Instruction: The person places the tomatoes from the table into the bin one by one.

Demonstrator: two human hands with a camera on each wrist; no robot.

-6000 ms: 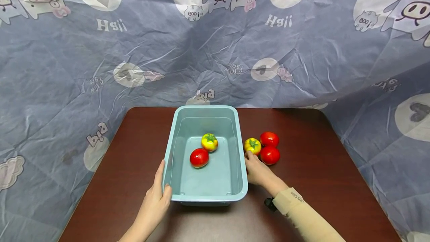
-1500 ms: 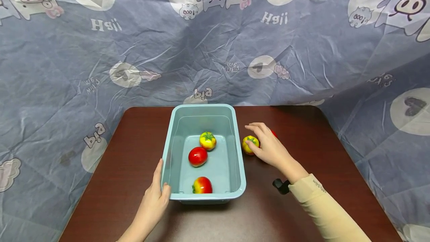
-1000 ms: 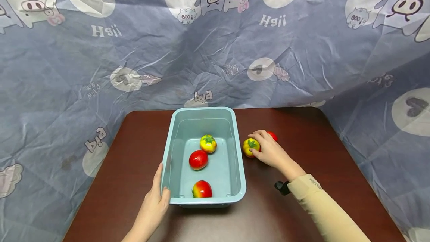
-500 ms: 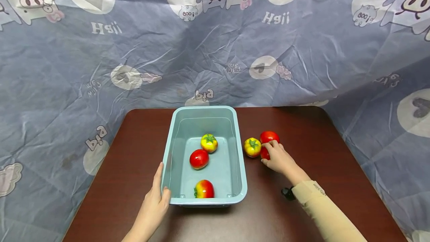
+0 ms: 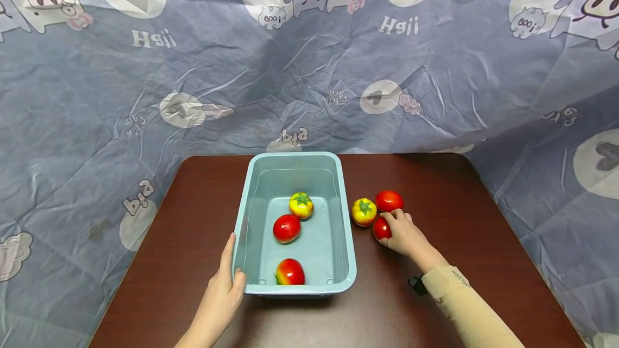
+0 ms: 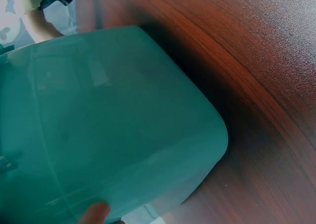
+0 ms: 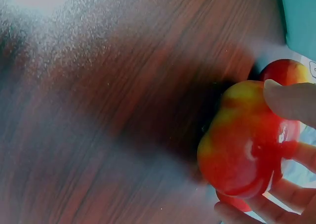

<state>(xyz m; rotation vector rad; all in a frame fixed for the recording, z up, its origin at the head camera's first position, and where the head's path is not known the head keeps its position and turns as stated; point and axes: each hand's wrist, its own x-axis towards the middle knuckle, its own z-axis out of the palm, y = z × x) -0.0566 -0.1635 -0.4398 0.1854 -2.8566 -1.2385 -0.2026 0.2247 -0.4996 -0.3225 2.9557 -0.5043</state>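
In the head view my left hand [image 5: 218, 289] holds the blue-green plastic tub [image 5: 346, 230] at its near left corner, thumb over the rim and fingers along the outer wall. Inside the tub lie a yellow tomato with a green leafy top [image 5: 301, 205], a red tomato [image 5: 287, 228] and a red-and-yellow tomato [image 5: 290, 272] by the near wall. Right of the tub, my right hand [image 5: 405, 236] grips a red tomato [image 5: 381, 229]; the right wrist view shows thumb and fingers round this tomato [image 7: 237, 140], its skin yellowish at one side.
Just beyond the gripped tomato, another red tomato [image 5: 389, 201] and a yellow one [image 5: 364, 212] sit on the dark brown table [image 5: 450, 192]. A grey-blue patterned cloth [image 5: 309, 58] hangs behind the table. A black wrist strap [image 5: 417, 285] shows below my right sleeve.
A third tomato has come into the tub's near end since the earliest frame. My right hand has moved from over the yellow tomato to the nearer red one, which has shifted slightly towards me.
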